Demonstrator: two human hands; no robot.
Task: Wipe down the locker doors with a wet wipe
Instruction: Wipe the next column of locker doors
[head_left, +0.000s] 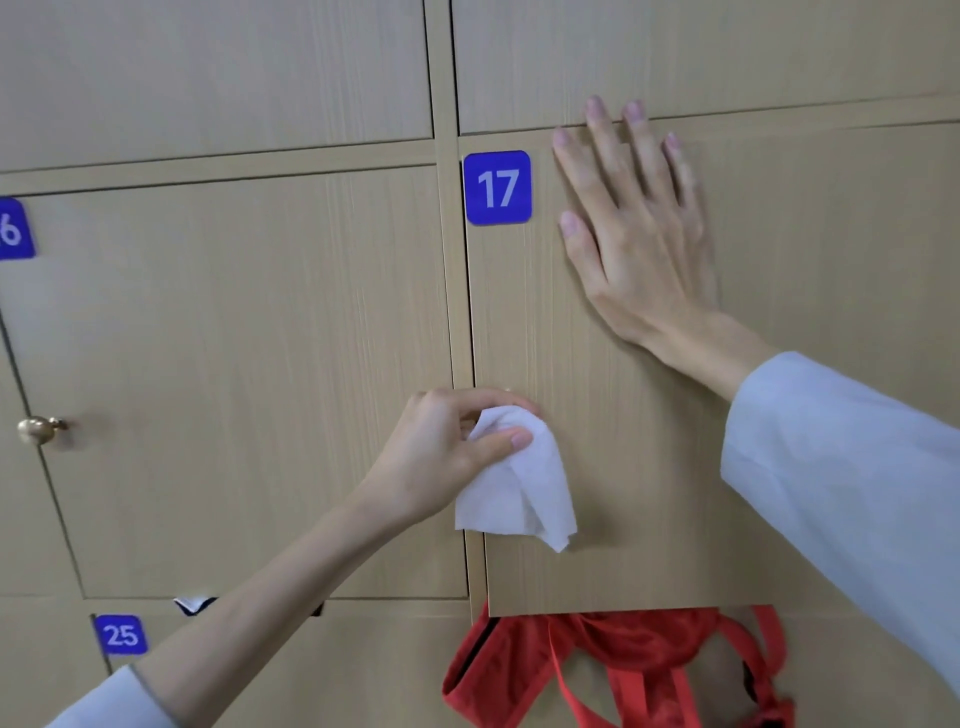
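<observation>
- The left hand (452, 447), reaching up from a pale grey sleeve (109, 701) at the lower left, pinches a crumpled white wet wipe (519, 488) between thumb and curled fingers.
- The wet wipe hangs down from that pinch against the left part of the light wood-grain locker door (623, 467) numbered 17, near the door's left edge and about halfway down it.
- The right hand (634, 228), coming from a pale grey sleeve at the right, lies flat on the same door higher up, fingers straight and spread, fingertips reaching the door's top edge; it holds nothing.
- A blue square label with a white 17 (497, 188) sits at the door's upper left corner, just beside the right hand's thumb and forefinger.
- Under the door's bottom edge a red fabric bag with red straps (623, 670) hangs out.
- To the left, a neighbouring wood-grain door (234, 364) carries a round brass knob (39, 428) and a partly cropped blue label (15, 228).
- Below left, a blue label reads 25 (120, 635).
- More wood-grain locker doors (208, 67) fill the top row.
</observation>
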